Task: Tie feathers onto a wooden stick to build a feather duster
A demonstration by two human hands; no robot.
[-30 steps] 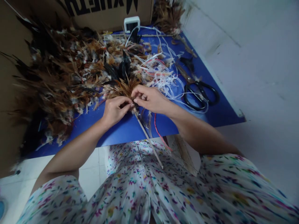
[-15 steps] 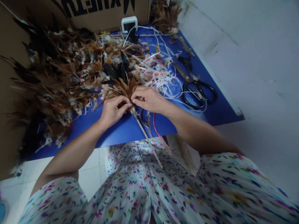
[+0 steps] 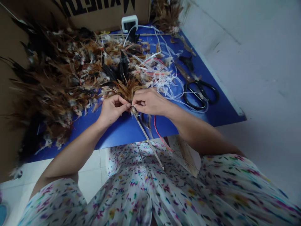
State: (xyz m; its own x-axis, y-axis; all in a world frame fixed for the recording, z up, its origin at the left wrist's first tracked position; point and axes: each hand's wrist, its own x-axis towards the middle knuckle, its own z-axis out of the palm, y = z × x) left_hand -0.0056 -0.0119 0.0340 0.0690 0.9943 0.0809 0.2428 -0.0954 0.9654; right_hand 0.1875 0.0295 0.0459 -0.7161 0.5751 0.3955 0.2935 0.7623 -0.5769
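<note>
A bundle of brown and black feathers (image 3: 127,88) sits at the top of a thin wooden stick (image 3: 148,139), whose lower end reaches past the table edge over my lap. My left hand (image 3: 114,108) is closed in a pinch at the left of the feather base. From the right, my right hand (image 3: 149,101) pinches at the same spot, its fingertips almost touching the left ones. A short bit of thin pale string (image 3: 131,106) seems to run between the fingertips; most of it is hidden. Just below, pale fluff is wrapped around the stick.
A large heap of feather bunches (image 3: 58,78) covers the left of the blue table (image 3: 221,110). Tangled white plastic strips (image 3: 164,83) and black-handled scissors (image 3: 199,92) lie at right. A red cord (image 3: 158,133) hangs over the front edge. Behind stand a cardboard box (image 3: 105,17) and a white-framed device (image 3: 129,23).
My fingertips have drawn slightly apart and lower at the feather base, and a bit of pale string shows between them. The stick and feathers have hardly moved.
</note>
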